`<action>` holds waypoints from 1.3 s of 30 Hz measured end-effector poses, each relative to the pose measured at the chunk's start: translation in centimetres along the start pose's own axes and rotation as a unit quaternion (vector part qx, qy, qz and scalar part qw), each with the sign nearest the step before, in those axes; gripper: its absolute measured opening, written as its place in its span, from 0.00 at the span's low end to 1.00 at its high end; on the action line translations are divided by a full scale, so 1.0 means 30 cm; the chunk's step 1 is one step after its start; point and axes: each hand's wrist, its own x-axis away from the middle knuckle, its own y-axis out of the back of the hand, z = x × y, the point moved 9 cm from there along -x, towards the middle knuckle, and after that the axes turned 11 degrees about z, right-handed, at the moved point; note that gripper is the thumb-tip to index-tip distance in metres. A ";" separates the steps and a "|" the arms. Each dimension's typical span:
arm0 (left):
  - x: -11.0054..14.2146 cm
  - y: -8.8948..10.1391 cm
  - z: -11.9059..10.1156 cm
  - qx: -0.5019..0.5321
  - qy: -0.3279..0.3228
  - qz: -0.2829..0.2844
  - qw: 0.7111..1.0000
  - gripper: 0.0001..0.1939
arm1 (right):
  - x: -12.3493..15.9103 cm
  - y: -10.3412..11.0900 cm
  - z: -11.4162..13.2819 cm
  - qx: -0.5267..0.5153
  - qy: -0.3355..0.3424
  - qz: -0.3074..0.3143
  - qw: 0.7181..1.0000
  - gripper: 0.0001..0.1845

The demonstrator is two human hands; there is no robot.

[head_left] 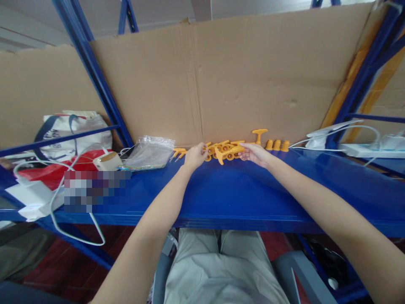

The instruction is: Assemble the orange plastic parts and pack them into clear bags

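A pile of orange-yellow plastic corkscrew parts (225, 148) lies at the back of the blue shelf, with round hollow ends facing me and one T-shaped handle (219, 155) on the front. At the pile's left end, my left hand (195, 155) is closed with curled fingers on the parts. My right hand (256, 155) pinches the parts at the right end between thumb and fingers. Left of my left hand lie corkscrews (179, 153) with bare metal spirals. Behind my right hand stands one T-handled corkscrew (260, 136), and several small yellow sleeves (276, 145) stand to its right.
A clear plastic bag (152, 153) lies left of the corkscrews. Farther left are white cables, a charger (31, 192), a red bag and a white tote bag (74, 131). Cardboard (240, 76) walls the back. A power strip (370, 150) sits at right. Blue posts flank the shelf (228, 194).
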 end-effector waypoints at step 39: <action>0.027 -0.048 0.118 -0.104 0.188 0.232 0.949 0.17 | -0.004 0.031 0.137 0.066 0.159 -0.114 0.978 0.13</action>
